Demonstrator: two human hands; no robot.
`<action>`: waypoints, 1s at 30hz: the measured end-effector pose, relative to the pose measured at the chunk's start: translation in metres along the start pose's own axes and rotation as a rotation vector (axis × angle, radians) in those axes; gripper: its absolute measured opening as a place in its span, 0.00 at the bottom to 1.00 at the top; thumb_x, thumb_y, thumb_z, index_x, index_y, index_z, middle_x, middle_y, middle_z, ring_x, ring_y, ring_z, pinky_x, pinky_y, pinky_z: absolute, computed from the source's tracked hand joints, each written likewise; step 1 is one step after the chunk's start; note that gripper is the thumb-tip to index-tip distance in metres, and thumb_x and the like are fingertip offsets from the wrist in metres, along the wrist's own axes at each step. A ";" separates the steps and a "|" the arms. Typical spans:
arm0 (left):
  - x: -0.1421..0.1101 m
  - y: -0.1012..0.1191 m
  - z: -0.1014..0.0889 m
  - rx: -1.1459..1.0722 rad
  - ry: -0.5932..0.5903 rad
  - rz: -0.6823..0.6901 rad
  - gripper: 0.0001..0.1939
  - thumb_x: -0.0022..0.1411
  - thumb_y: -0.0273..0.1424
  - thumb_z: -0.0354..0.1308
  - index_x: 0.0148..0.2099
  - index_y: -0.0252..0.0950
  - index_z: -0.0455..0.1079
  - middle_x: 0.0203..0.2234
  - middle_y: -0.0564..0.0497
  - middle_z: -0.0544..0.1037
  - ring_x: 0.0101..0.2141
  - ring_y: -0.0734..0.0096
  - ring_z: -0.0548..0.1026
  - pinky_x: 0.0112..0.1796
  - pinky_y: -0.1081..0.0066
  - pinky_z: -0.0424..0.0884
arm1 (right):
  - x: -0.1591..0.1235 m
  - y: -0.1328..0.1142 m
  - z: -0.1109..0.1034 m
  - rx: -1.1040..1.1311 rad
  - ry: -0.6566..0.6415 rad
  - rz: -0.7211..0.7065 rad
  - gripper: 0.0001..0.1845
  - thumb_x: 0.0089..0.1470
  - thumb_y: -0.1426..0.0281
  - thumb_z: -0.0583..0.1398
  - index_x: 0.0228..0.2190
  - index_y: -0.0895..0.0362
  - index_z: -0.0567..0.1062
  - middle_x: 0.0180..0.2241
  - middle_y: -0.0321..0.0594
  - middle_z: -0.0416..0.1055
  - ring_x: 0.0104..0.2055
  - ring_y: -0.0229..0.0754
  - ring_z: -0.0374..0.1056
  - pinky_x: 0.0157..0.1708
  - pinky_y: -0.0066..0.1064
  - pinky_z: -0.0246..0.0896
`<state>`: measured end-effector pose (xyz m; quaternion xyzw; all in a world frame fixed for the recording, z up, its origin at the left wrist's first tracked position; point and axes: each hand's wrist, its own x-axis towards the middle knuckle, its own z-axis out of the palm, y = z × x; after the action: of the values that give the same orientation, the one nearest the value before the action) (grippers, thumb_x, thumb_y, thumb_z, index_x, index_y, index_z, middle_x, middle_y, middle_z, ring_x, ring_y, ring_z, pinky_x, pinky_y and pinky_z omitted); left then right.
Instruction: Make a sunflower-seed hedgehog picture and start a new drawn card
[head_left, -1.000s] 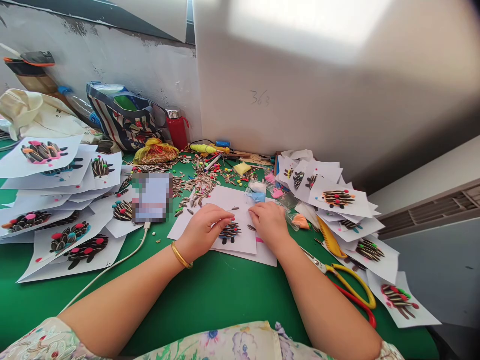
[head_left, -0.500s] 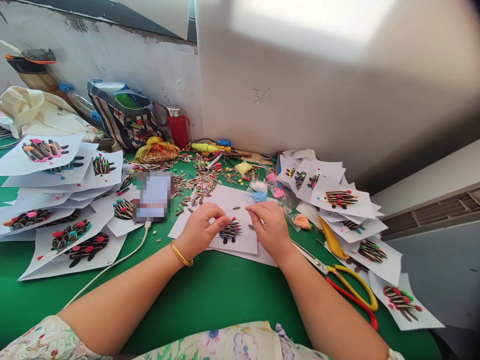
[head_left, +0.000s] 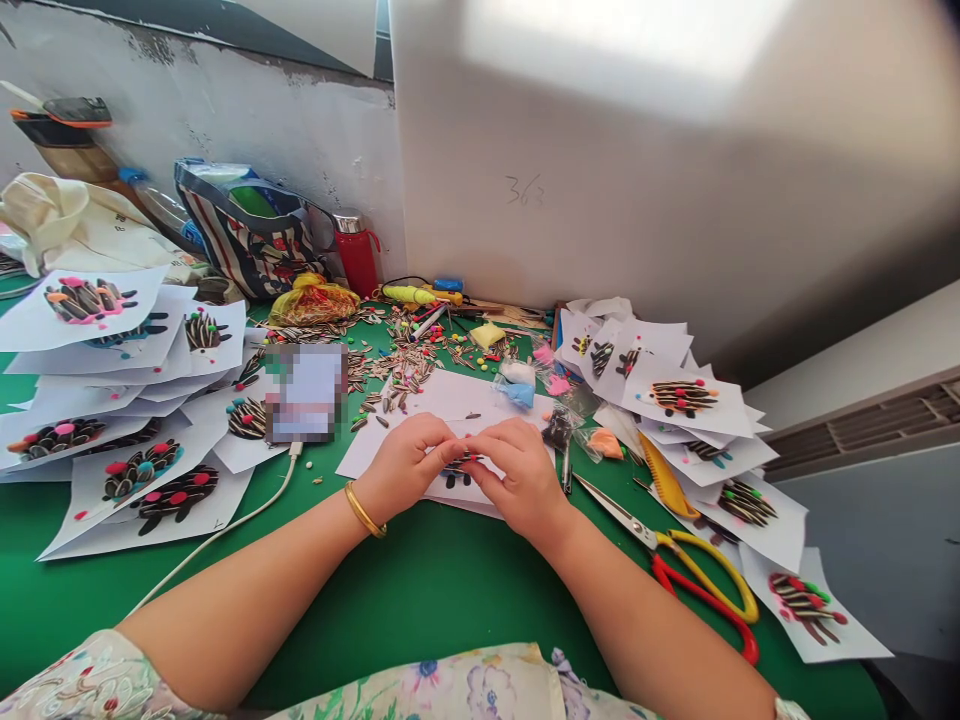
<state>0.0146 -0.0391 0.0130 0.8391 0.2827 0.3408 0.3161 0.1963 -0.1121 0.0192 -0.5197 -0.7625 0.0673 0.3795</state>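
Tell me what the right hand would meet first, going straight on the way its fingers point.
Most likely the left hand, just ahead of the right hand over the seed figure; depth is unclear, so they may be touching.

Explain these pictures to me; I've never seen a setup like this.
There is no machine: these are a person's bare left hand and right hand. Every picture comes from one camera worn on the head, looking forward and down. On the green table lie loose striped seeds, scissors and, at both sides, stacked decorated sheets. The fingertips come close together over a seed-covered figure on white paper; whether they pinch anything small can't be made out.
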 end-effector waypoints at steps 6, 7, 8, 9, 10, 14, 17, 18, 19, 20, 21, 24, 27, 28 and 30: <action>0.001 0.005 0.001 0.029 -0.071 0.053 0.28 0.69 0.47 0.43 0.27 0.37 0.72 0.21 0.50 0.74 0.28 0.69 0.69 0.33 0.69 0.65 | -0.001 -0.007 0.003 0.041 0.007 0.058 0.08 0.61 0.64 0.59 0.37 0.51 0.77 0.35 0.38 0.76 0.41 0.42 0.68 0.44 0.36 0.59; 0.001 0.005 0.001 0.035 -0.085 0.065 0.28 0.69 0.48 0.42 0.27 0.37 0.72 0.21 0.50 0.74 0.28 0.69 0.69 0.33 0.69 0.65 | -0.001 -0.007 0.003 0.048 0.007 0.055 0.07 0.61 0.64 0.59 0.37 0.51 0.77 0.35 0.37 0.76 0.41 0.41 0.68 0.44 0.35 0.59; 0.001 0.005 0.001 0.039 -0.097 0.074 0.29 0.70 0.47 0.41 0.27 0.37 0.72 0.21 0.50 0.74 0.28 0.69 0.69 0.34 0.68 0.65 | -0.001 -0.006 0.003 0.053 0.006 0.053 0.07 0.61 0.65 0.58 0.36 0.51 0.77 0.34 0.36 0.76 0.41 0.41 0.68 0.44 0.34 0.59; 0.001 0.004 0.001 0.043 -0.102 0.076 0.29 0.70 0.47 0.40 0.28 0.37 0.72 0.21 0.50 0.74 0.28 0.69 0.70 0.34 0.68 0.65 | 0.000 -0.005 0.003 0.057 0.007 0.053 0.07 0.61 0.66 0.58 0.36 0.51 0.77 0.34 0.36 0.77 0.41 0.40 0.68 0.43 0.34 0.59; 0.001 0.003 0.000 0.047 -0.094 0.067 0.29 0.70 0.46 0.39 0.29 0.37 0.73 0.22 0.50 0.75 0.29 0.69 0.70 0.35 0.68 0.66 | 0.000 -0.003 0.003 0.061 0.014 0.059 0.06 0.61 0.66 0.59 0.36 0.51 0.77 0.34 0.36 0.77 0.40 0.40 0.69 0.43 0.33 0.59; 0.003 -0.006 -0.004 0.118 0.024 -0.047 0.25 0.71 0.42 0.40 0.33 0.37 0.74 0.27 0.49 0.77 0.32 0.68 0.73 0.36 0.67 0.67 | 0.003 0.009 0.004 0.064 0.021 0.142 0.04 0.59 0.67 0.60 0.34 0.53 0.76 0.34 0.37 0.77 0.40 0.41 0.69 0.43 0.34 0.60; 0.007 -0.013 -0.007 0.205 0.069 -0.109 0.17 0.68 0.39 0.48 0.35 0.37 0.74 0.30 0.50 0.79 0.35 0.65 0.74 0.38 0.66 0.68 | 0.005 0.017 0.007 0.028 -0.066 0.194 0.03 0.56 0.68 0.63 0.32 0.53 0.78 0.34 0.38 0.76 0.40 0.43 0.69 0.44 0.36 0.59; 0.008 -0.015 -0.008 0.224 0.070 -0.118 0.14 0.66 0.38 0.51 0.36 0.38 0.74 0.31 0.50 0.79 0.36 0.65 0.74 0.39 0.66 0.68 | 0.005 0.018 0.008 0.014 -0.094 0.207 0.02 0.56 0.68 0.63 0.32 0.53 0.78 0.34 0.38 0.76 0.40 0.43 0.69 0.44 0.36 0.59; 0.008 -0.017 -0.008 0.237 0.064 -0.125 0.12 0.65 0.37 0.53 0.36 0.38 0.74 0.32 0.50 0.79 0.36 0.64 0.74 0.39 0.65 0.68 | 0.005 0.019 0.009 0.003 -0.114 0.220 0.02 0.55 0.68 0.64 0.32 0.52 0.79 0.34 0.38 0.76 0.41 0.43 0.68 0.45 0.37 0.58; 0.009 -0.018 -0.008 0.245 0.056 -0.133 0.11 0.64 0.36 0.54 0.36 0.38 0.75 0.32 0.50 0.80 0.36 0.64 0.74 0.39 0.65 0.68 | 0.005 0.019 0.010 -0.006 -0.127 0.230 0.02 0.55 0.68 0.64 0.32 0.52 0.79 0.34 0.38 0.75 0.41 0.43 0.68 0.45 0.37 0.58; 0.009 -0.019 -0.007 0.249 0.046 -0.141 0.10 0.63 0.35 0.54 0.36 0.38 0.75 0.32 0.50 0.80 0.36 0.64 0.75 0.39 0.65 0.68 | 0.005 0.019 0.012 -0.012 -0.135 0.237 0.02 0.55 0.69 0.64 0.32 0.52 0.79 0.34 0.37 0.75 0.41 0.43 0.68 0.45 0.36 0.57; 0.009 -0.020 -0.005 0.256 0.019 -0.154 0.09 0.63 0.34 0.54 0.35 0.38 0.75 0.32 0.50 0.80 0.36 0.64 0.75 0.38 0.65 0.68 | 0.005 0.018 0.014 -0.031 -0.144 0.255 0.02 0.54 0.69 0.65 0.32 0.52 0.79 0.34 0.37 0.75 0.41 0.42 0.67 0.44 0.35 0.57; 0.009 -0.021 -0.004 0.265 0.001 -0.158 0.10 0.63 0.34 0.54 0.34 0.38 0.75 0.31 0.51 0.80 0.35 0.64 0.75 0.38 0.66 0.67 | 0.004 0.019 0.016 -0.044 -0.149 0.263 0.02 0.54 0.69 0.65 0.32 0.51 0.79 0.34 0.36 0.75 0.41 0.42 0.66 0.44 0.35 0.56; 0.009 -0.021 -0.004 0.267 -0.006 -0.162 0.10 0.63 0.34 0.54 0.34 0.38 0.75 0.31 0.51 0.80 0.35 0.64 0.75 0.38 0.66 0.67 | 0.004 0.019 0.017 -0.047 -0.149 0.263 0.02 0.54 0.69 0.65 0.32 0.51 0.79 0.34 0.36 0.75 0.41 0.42 0.66 0.44 0.35 0.56; 0.009 -0.021 -0.004 0.268 -0.021 -0.174 0.11 0.63 0.34 0.53 0.34 0.38 0.75 0.31 0.51 0.80 0.35 0.64 0.74 0.38 0.67 0.67 | 0.004 0.020 0.018 -0.051 -0.150 0.262 0.02 0.54 0.69 0.65 0.32 0.51 0.79 0.34 0.36 0.75 0.41 0.42 0.66 0.45 0.35 0.55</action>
<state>0.0117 -0.0185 0.0039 0.8496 0.3939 0.2627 0.2326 0.1988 -0.0945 -0.0014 -0.6178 -0.7157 0.1356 0.2962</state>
